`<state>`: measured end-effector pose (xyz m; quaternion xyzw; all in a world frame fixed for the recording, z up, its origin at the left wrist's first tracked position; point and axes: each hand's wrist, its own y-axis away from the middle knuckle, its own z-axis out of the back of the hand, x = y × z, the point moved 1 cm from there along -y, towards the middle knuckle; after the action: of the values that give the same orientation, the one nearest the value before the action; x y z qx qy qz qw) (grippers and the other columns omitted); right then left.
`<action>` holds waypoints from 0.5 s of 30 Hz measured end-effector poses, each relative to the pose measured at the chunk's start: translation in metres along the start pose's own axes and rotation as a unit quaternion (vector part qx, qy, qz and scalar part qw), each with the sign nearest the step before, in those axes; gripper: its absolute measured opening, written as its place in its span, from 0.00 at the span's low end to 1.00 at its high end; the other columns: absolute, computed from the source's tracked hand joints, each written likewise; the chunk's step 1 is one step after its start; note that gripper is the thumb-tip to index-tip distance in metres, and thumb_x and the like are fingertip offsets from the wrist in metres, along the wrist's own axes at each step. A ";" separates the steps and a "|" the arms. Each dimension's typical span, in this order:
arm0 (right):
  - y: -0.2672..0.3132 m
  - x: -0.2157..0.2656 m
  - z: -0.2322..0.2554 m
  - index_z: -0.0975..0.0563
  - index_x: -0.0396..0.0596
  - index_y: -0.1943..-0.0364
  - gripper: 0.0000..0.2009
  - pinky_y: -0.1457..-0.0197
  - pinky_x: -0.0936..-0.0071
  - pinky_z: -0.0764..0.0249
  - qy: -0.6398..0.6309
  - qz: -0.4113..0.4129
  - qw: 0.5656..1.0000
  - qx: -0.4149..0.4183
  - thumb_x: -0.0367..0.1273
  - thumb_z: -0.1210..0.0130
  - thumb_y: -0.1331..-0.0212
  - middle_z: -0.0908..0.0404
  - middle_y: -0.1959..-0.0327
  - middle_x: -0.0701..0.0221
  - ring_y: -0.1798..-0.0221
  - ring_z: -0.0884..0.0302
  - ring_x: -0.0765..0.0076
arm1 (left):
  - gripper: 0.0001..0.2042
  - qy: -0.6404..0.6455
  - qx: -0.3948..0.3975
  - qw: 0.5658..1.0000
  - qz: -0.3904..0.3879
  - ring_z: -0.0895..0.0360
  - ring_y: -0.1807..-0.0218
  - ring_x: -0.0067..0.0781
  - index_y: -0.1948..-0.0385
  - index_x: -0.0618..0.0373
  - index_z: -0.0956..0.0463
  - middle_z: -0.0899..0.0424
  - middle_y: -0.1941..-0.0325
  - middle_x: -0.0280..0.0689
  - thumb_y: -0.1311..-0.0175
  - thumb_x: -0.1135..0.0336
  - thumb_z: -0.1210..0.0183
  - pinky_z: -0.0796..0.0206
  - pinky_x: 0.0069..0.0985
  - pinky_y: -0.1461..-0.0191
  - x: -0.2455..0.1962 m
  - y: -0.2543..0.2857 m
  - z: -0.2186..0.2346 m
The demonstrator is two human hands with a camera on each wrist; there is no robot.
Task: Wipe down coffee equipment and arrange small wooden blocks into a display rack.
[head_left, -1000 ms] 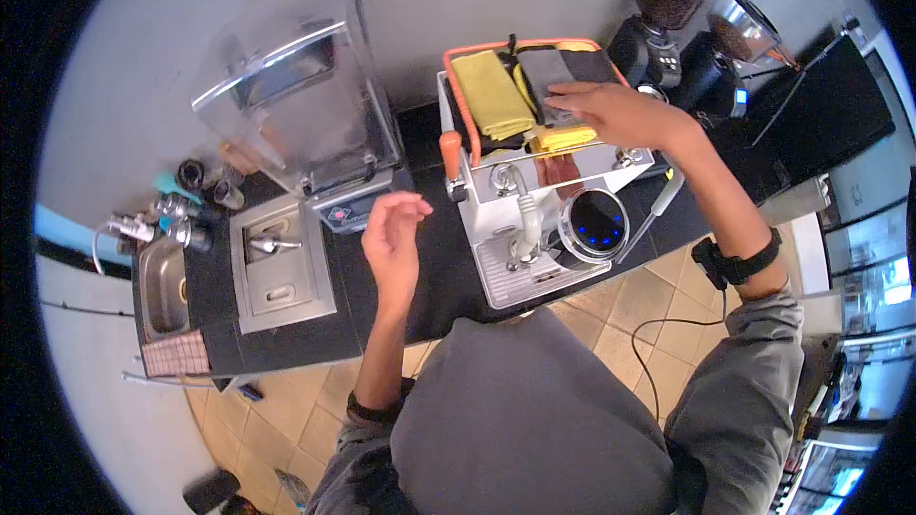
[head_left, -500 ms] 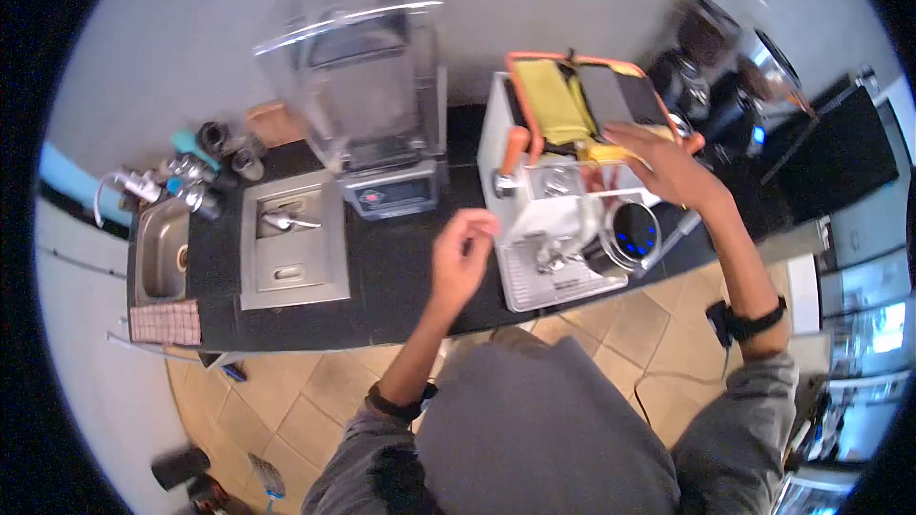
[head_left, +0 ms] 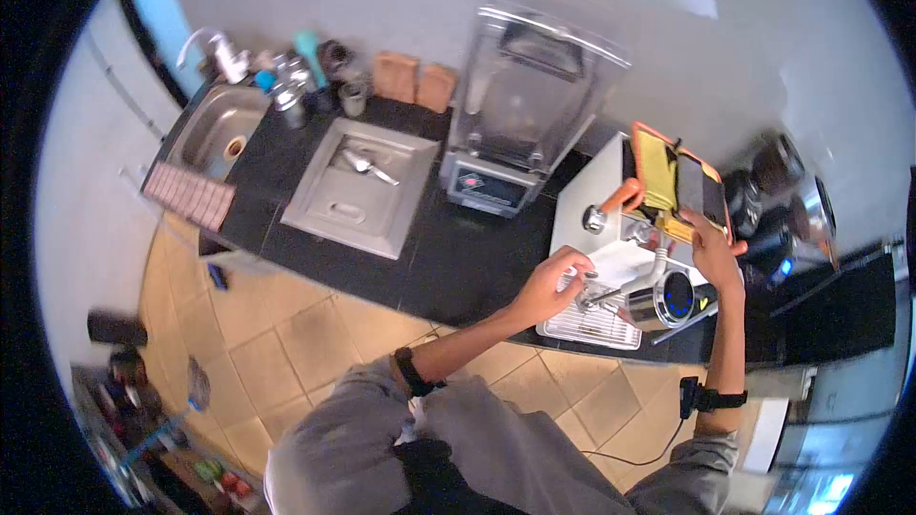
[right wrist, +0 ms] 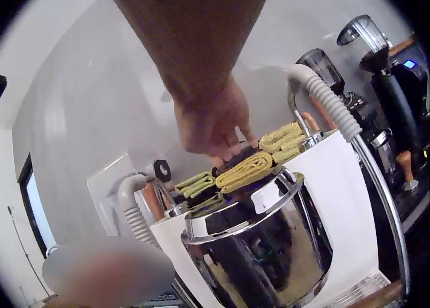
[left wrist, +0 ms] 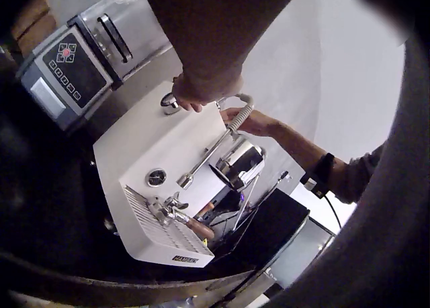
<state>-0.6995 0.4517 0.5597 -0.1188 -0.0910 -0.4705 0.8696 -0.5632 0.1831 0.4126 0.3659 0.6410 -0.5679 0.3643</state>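
On the white espresso machine (head_left: pixel 578 219), a orange-rimmed rack holds folded yellow cloths (head_left: pixel 655 170) and a grey cloth (head_left: pixel 689 185). My right hand (head_left: pixel 714 253) is at the rack's front; its fingers touch the dark and yellow cloths (right wrist: pixel 245 173) in the right wrist view, with the tips partly hidden. Over the drip tray's (head_left: pixel 592 324) left side, in the head view, my left hand (head_left: pixel 551 290) has its fingers loosely bent, holding nothing visible. A chrome knob (left wrist: pixel 169 103) lies beside that hand in the left wrist view; contact is unclear.
A blender (head_left: pixel 487 187) with a clear cover stands left of the machine. Farther left are a steel rinser plate (head_left: pixel 367 219), a sink (head_left: pixel 212 124) and a checked cloth (head_left: pixel 189 195). Coffee grinders (head_left: pixel 811 215) stand right. A steel pitcher (head_left: pixel 647 307) hangs at the machine's front.
The head view has turned, so the machine appears lower and farther right. My right hand has shifted from the grey cloth's top to the rack's front edge. My left hand is closer to the machine.
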 end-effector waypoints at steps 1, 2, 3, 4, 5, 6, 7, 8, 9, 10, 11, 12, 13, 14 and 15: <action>-0.002 0.002 0.000 0.26 0.44 0.41 0.24 0.31 0.61 0.33 0.000 -0.013 1.000 0.001 0.16 0.58 0.43 0.22 0.41 0.52 0.35 0.27 0.45 | 0.11 -0.001 0.016 1.000 -0.004 0.21 0.53 0.32 0.58 0.60 0.24 0.20 0.56 0.40 0.42 0.82 0.44 0.29 0.27 0.49 -0.007 0.003 0.002; -0.002 0.002 0.001 0.25 0.44 0.41 0.24 0.32 0.61 0.33 0.002 -0.037 0.999 0.008 0.16 0.57 0.43 0.22 0.42 0.52 0.36 0.26 0.46 | 0.11 0.000 0.035 0.999 -0.008 0.20 0.54 0.31 0.58 0.61 0.24 0.20 0.57 0.40 0.42 0.81 0.44 0.29 0.27 0.50 -0.013 0.008 0.004; -0.004 0.002 0.004 0.25 0.44 0.41 0.24 0.32 0.61 0.33 0.002 -0.023 1.000 0.009 0.16 0.57 0.43 0.22 0.42 0.52 0.36 0.26 0.46 | 0.11 -0.007 0.024 1.000 -0.013 0.20 0.54 0.31 0.58 0.61 0.24 0.20 0.57 0.40 0.42 0.81 0.44 0.29 0.27 0.50 -0.016 0.014 0.006; -0.007 -0.003 0.007 0.25 0.45 0.41 0.25 0.32 0.62 0.33 0.029 -0.038 0.999 0.018 0.16 0.57 0.44 0.22 0.42 0.52 0.37 0.25 0.46 | 0.10 -0.017 0.026 0.999 -0.016 0.20 0.56 0.31 0.58 0.61 0.24 0.20 0.58 0.39 0.41 0.81 0.44 0.28 0.27 0.51 -0.018 0.019 0.008; -0.007 -0.011 0.008 0.25 0.45 0.41 0.25 0.33 0.62 0.33 0.052 -0.057 0.997 0.027 0.16 0.57 0.44 0.21 0.42 0.52 0.37 0.25 0.46 | 0.09 -0.028 0.031 0.999 -0.016 0.19 0.57 0.30 0.59 0.61 0.24 0.20 0.59 0.39 0.40 0.81 0.44 0.28 0.27 0.52 -0.020 0.027 0.009; -0.007 -0.025 0.005 0.25 0.44 0.41 0.25 0.33 0.63 0.32 0.034 0.025 0.999 -0.032 0.16 0.57 0.44 0.21 0.42 0.53 0.39 0.24 0.47 | 0.08 -0.032 0.025 0.999 -0.009 0.19 0.59 0.29 0.59 0.62 0.23 0.18 0.60 0.39 0.38 0.79 0.44 0.27 0.26 0.52 -0.026 0.035 0.010; -0.003 -0.012 0.010 0.26 0.42 0.41 0.23 0.34 0.64 0.32 0.028 0.051 0.994 -0.095 0.18 0.56 0.41 0.21 0.42 0.54 0.40 0.24 0.47 | 0.08 -0.040 0.026 0.999 -0.010 0.19 0.59 0.29 0.59 0.62 0.23 0.18 0.60 0.39 0.38 0.79 0.44 0.27 0.26 0.52 -0.029 0.046 0.010; 0.005 0.000 0.016 0.26 0.42 0.41 0.21 0.34 0.65 0.32 0.002 0.068 0.987 -0.148 0.18 0.56 0.39 0.21 0.43 0.54 0.40 0.24 0.48 | 0.07 -0.052 0.028 0.998 0.008 0.18 0.59 0.28 0.59 0.61 0.23 0.18 0.61 0.38 0.37 0.77 0.44 0.27 0.26 0.52 -0.030 0.057 0.012; 0.016 0.019 0.023 0.26 0.41 0.42 0.20 0.34 0.65 0.32 -0.023 0.085 0.975 -0.203 0.19 0.55 0.37 0.21 0.45 0.55 0.40 0.24 0.49 | 0.06 -0.065 0.030 0.997 0.024 0.18 0.59 0.28 0.58 0.61 0.23 0.17 0.61 0.38 0.35 0.76 0.43 0.27 0.27 0.52 -0.033 0.068 0.014; 0.037 0.056 0.033 0.24 0.41 0.45 0.16 0.35 0.66 0.31 -0.063 0.067 0.967 -0.238 0.21 0.54 0.35 0.19 0.48 0.57 0.41 0.23 0.55 | 0.06 -0.074 0.036 0.995 0.053 0.18 0.59 0.28 0.57 0.61 0.23 0.15 0.62 0.37 0.33 0.72 0.42 0.27 0.27 0.52 -0.044 0.080 0.017; 0.057 0.078 0.034 0.24 0.41 0.45 0.16 0.35 0.66 0.31 -0.070 0.068 0.965 -0.244 0.21 0.54 0.35 0.19 0.48 0.57 0.41 0.23 0.55 | 0.06 -0.083 0.039 0.995 0.051 0.18 0.59 0.28 0.57 0.61 0.23 0.15 0.62 0.37 0.33 0.72 0.42 0.27 0.27 0.52 -0.049 0.094 0.020; 0.082 0.095 0.031 0.23 0.41 0.48 0.14 0.37 0.67 0.30 -0.092 0.083 0.955 -0.268 0.21 0.54 0.34 0.18 0.49 0.59 0.42 0.22 0.58 | 0.06 -0.106 0.058 0.991 0.056 0.18 0.60 0.28 0.57 0.60 0.23 0.16 0.63 0.37 0.32 0.71 0.42 0.27 0.28 0.52 -0.047 0.111 0.024; 0.107 0.107 0.023 0.21 0.41 0.51 0.12 0.38 0.67 0.29 -0.114 0.096 0.945 -0.291 0.22 0.53 0.34 0.18 0.51 0.61 0.44 0.21 0.62 | 0.07 -0.129 0.077 0.987 0.062 0.18 0.60 0.27 0.57 0.60 0.23 0.16 0.63 0.37 0.32 0.70 0.42 0.27 0.28 0.52 -0.045 0.127 0.029; 0.132 0.117 0.008 0.21 0.40 0.54 0.10 0.40 0.68 0.29 -0.205 0.087 0.942 -0.252 0.23 0.53 0.32 0.17 0.53 0.62 0.45 0.21 0.65 | 0.07 -0.146 0.096 0.982 0.072 0.19 0.60 0.26 0.57 0.60 0.23 0.16 0.63 0.36 0.32 0.70 0.42 0.27 0.28 0.53 -0.045 0.143 0.035; 0.159 0.123 -0.012 0.21 0.40 0.57 0.08 0.41 0.69 0.28 -0.295 0.077 0.929 -0.209 0.24 0.53 0.31 0.17 0.54 0.64 0.47 0.21 0.68 | 0.07 -0.157 0.097 0.980 0.074 0.19 0.60 0.26 0.57 0.60 0.23 0.16 0.63 0.36 0.32 0.70 0.42 0.27 0.28 0.53 -0.044 0.160 0.041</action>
<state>-0.4991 0.4341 0.5621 -0.4381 -0.2331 -0.3543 0.7926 -0.3995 0.1539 0.3736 0.3524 0.4889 -0.6492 0.4641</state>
